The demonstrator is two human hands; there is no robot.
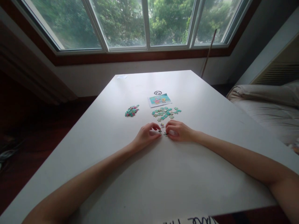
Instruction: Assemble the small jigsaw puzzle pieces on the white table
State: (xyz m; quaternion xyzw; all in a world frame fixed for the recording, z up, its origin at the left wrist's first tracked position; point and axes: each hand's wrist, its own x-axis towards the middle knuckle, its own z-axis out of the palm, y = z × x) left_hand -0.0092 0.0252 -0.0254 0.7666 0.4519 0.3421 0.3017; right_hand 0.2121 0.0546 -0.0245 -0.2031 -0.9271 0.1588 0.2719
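Both of my hands rest near the middle of a white table [130,193], facing each other. Between thumb and fingers, my left hand [148,133] pinches a small jigsaw puzzle piece [160,131]. My right hand [178,130] has its fingers curled down on another puzzle piece [165,134], close beside the first but apart from it. Just beyond the fingertips lies a small pinkish, multicoloured puzzle piece [162,125]. Farther off is a spread of green and teal puzzle pieces [164,113]. A denser pile of green and pink pieces [132,111] sits to the left.
Behind the spread pieces lies a picture card [160,100] with a teal scene, and past it a small round dark-rimmed object [158,92]. A pale sofa [261,109] stands to the right. A wooden stick [208,54] leans by the window [144,25].
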